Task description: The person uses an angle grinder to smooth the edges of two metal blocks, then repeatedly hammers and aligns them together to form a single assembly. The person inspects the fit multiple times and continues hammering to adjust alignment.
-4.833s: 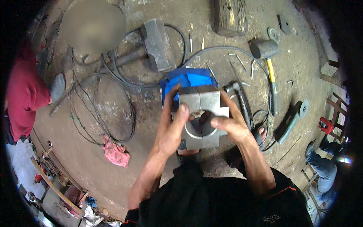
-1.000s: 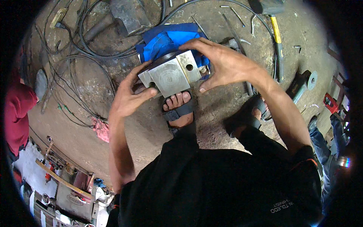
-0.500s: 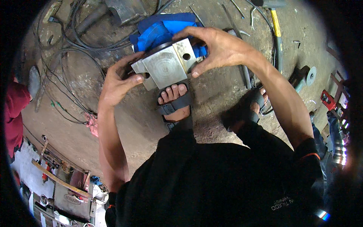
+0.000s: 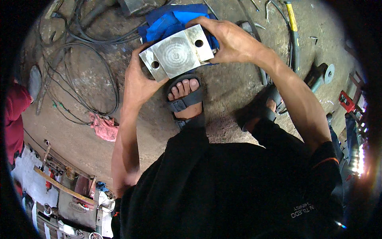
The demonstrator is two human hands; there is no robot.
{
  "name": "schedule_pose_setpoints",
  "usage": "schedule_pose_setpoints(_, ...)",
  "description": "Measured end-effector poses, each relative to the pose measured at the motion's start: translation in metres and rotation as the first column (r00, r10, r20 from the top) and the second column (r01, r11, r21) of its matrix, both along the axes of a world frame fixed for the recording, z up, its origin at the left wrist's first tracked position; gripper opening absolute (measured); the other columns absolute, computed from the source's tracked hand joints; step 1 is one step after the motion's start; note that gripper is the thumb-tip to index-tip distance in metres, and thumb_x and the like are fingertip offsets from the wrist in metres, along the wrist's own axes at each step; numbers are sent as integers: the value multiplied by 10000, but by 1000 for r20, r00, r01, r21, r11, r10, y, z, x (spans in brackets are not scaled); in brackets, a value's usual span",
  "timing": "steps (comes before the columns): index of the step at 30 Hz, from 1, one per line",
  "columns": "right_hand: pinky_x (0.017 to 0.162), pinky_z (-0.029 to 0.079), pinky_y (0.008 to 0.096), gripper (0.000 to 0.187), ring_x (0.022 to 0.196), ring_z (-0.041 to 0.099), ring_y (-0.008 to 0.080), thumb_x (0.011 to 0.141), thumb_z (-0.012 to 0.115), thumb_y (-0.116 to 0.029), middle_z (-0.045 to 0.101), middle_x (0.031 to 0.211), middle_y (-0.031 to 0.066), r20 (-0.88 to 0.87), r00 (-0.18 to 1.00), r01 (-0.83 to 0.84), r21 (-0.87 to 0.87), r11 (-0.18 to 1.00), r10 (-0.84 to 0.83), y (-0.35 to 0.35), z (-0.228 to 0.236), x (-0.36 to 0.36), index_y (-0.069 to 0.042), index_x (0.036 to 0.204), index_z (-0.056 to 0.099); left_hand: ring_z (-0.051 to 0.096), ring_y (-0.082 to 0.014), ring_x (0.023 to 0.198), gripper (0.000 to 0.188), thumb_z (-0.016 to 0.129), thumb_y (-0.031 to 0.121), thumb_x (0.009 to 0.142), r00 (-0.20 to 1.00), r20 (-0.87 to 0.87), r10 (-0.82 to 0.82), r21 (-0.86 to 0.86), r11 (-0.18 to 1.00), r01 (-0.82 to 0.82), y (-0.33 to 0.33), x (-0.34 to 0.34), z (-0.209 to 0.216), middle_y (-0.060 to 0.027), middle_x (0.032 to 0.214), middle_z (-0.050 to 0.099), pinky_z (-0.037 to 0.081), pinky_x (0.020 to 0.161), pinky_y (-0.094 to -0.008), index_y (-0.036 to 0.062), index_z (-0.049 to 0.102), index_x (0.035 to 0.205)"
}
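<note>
Between my two hands is a silvery machined metal block [image 4: 176, 55] with a round hole near each end and circular tool marks on its face. My left hand [image 4: 140, 77] grips its left end, the fingers mostly hidden behind it. At the right end my right hand [image 4: 223, 40] is wrapped around the edge, fingers over the top and thumb low at the corner. The block is tilted, its right end higher in the picture. Behind it a crumpled blue cloth [image 4: 169, 20] shows. My sandalled foot [image 4: 185, 93] is just below the block.
Coiled black cables [image 4: 85, 75] lie on the floor at left, near a pink rag [image 4: 104, 126]. To the right are a yellow-and-black handle [image 4: 293, 38] and an angle grinder [image 4: 321, 81]. Someone in a maroon sleeve [image 4: 15, 119] is at the far left edge.
The block has risen in the picture and turned, so its flat face and both holes now show more fully. My left hand has moved right and up with it.
</note>
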State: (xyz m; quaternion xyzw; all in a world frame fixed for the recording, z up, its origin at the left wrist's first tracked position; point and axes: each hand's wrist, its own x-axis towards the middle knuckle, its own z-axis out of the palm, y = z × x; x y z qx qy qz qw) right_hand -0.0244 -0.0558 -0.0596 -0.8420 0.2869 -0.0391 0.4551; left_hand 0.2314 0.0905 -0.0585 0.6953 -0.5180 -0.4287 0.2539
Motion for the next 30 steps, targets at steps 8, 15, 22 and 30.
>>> schedule_pose_setpoints(8,1046,541,450,901,1232,661,373,659,924,-113,692,1295,168,-16,1000,-9,58,998,10,-1,9,3,-117,1454,499,665,-386,1208,920,972,277,631,998,15,56,-7,998,-55,7,-4,-1,-242,1285,675,526,1032,-452,21,524,1393)
schedule_pose_setpoints(15,1131,500,430,1004,1314,627,317,619,918,-18,645,1407,133,-46,998,-47,131,990,53,-1,9,5,-116,1500,447,650,-371,1235,957,971,244,633,999,-10,33,-45,998,-33,12,-1,-7,-233,1282,677,515,1043,-452,60,495,1442)
schedule_pose_setpoints(22,1114,514,433,924,1335,567,376,690,890,-43,511,1486,183,-1,1000,20,-29,999,-20,-4,24,-25,-68,1496,438,505,-354,1407,1067,967,284,641,957,-284,50,62,998,-34,11,4,1,-221,1499,521,457,1118,-479,36,417,1522)
schedule_pose_setpoints(30,754,552,444,289,833,677,332,872,758,-137,680,995,174,-274,609,660,-343,668,-744,-18,20,-139,-17,1112,651,579,-273,1251,757,846,309,825,765,-490,417,343,900,-270,-11,-19,18,-164,1342,607,457,1084,-433,8,531,1444)
